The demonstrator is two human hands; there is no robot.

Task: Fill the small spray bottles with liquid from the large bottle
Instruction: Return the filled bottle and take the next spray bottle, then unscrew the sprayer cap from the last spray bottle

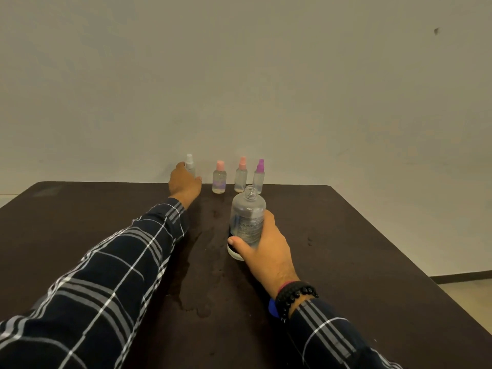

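The large clear bottle (247, 219) stands uncapped on the dark table (346, 235), and my right hand (263, 246) grips its lower body. At the far edge stands a row of small spray bottles: a white-capped one (189, 162), a pink flat-capped one (219, 178), a pink spray-topped one (241, 174) and a purple-topped one (259, 175). My left hand (185, 182) reaches out and wraps around the white-capped bottle, hiding most of its body.
Wet patches and drops (197, 262) lie on the table between my arms. A plain wall rises just behind the bottle row. The table's right edge drops to the floor (466, 288).
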